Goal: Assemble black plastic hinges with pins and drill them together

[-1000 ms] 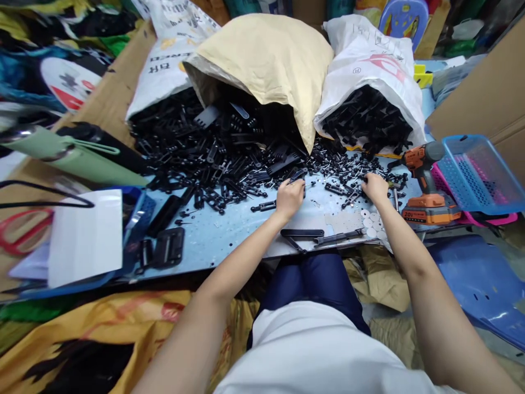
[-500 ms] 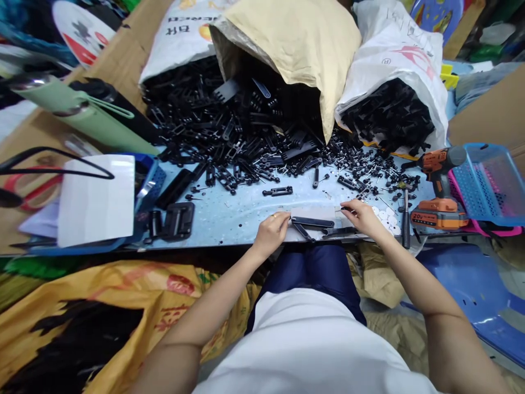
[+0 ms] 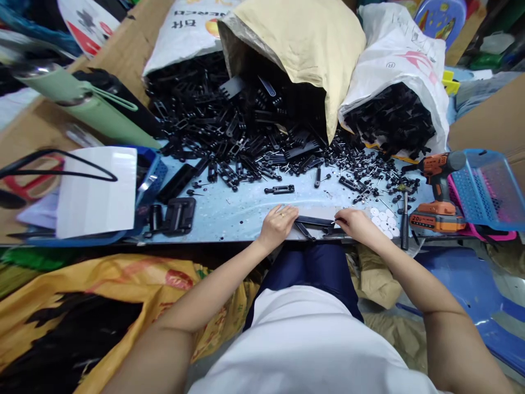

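A long flat black plastic bar [image 3: 315,221] lies near the table's front edge, over a pale grey pad [image 3: 324,211]. My left hand [image 3: 280,224] is closed on the bar's left end, fingers together. At the bar's other end, my right hand [image 3: 354,223] pinches a small screw [image 3: 334,223], mostly hidden by the fingertips. A shorter black arm [image 3: 305,232] slants out below the bar. Another dark piece [image 3: 333,231] sits partly under my right hand.
Heaps of black plastic parts [image 3: 229,131] spill from sacks at the back. Loose screws [image 3: 369,169] lie right of centre. White discs [image 3: 384,221], a hammer [image 3: 404,221] and a cordless drill [image 3: 438,191] are at right. A blue basket [image 3: 153,169] stands at left.
My right hand has moved left and down, bringing the screw to the bar's right end. My left hand has shifted slightly right, with more of its fingers over the bar's left end.
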The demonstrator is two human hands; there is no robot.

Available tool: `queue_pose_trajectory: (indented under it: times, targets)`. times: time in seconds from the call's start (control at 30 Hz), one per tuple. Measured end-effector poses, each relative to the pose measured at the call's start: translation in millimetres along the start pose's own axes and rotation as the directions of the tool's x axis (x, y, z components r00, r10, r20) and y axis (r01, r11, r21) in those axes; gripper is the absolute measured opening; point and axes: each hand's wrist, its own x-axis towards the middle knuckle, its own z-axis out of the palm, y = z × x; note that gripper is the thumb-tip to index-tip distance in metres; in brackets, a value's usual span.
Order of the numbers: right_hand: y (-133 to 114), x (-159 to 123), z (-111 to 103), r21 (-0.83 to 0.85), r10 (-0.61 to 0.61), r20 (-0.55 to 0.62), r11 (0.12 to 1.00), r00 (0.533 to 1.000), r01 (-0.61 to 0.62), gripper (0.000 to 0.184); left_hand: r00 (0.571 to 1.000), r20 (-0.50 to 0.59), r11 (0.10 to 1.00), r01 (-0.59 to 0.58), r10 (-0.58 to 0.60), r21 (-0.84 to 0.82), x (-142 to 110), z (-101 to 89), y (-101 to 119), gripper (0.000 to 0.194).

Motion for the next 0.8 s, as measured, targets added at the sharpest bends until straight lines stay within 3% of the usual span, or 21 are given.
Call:
queue_pose_trajectory:
  times: [0.13, 0.23, 0.33, 0.43, 0.5, 0.7, 0.8]
  targets:
    - [-12, 5, 1, -0.157, 0.001, 0.088, 0.987, 0.996, 0.013, 0.017, 0.995, 0.061, 0.996, -0.078, 0.076, 0.030, 2, -6.0, 0, 0.026]
    - [-7, 6, 17, -0.168, -0.022, 0.096, 0.985, 0.995, 0.038, 0.016, 0.992, 0.100, 0.988, -0.089, 0.076, 0.129, 9, -4.9, 16, 0.025]
    - [12, -2, 42, -0.092, -0.085, -0.110, 0.993, 0.990, 0.075, 0.020, 0.962, 0.243, 0.982, -0.154, 0.124, 0.107, 20, 7.5, 41, 0.035]
    - [37, -13, 68, -0.073, -0.268, -0.351, 0.963, 0.897, 0.259, 0.029, 0.888, 0.445, 0.990, -0.139, 0.117, 0.017, 31, 24.3, 57, 0.053]
    - [50, -18, 81, -0.110, -0.370, -0.405, 0.928, 0.836, 0.357, 0.034, 0.858, 0.509, 0.996, -0.083, 0.075, -0.007, 35, 32.6, 60, 0.053]
    - [71, 0, 83, -0.223, -0.503, -0.306, 0.863, 0.809, 0.453, 0.043, 0.883, 0.470, 1.000, 0.016, -0.019, 0.009, 32, 38.0, 56, 0.043]
    - [84, 11, 71, -0.249, -0.633, -0.203, 0.771, 0.747, 0.586, 0.043, 0.897, 0.442, 1.000, 0.028, -0.024, -0.004, 34, 38.0, 56, 0.046]
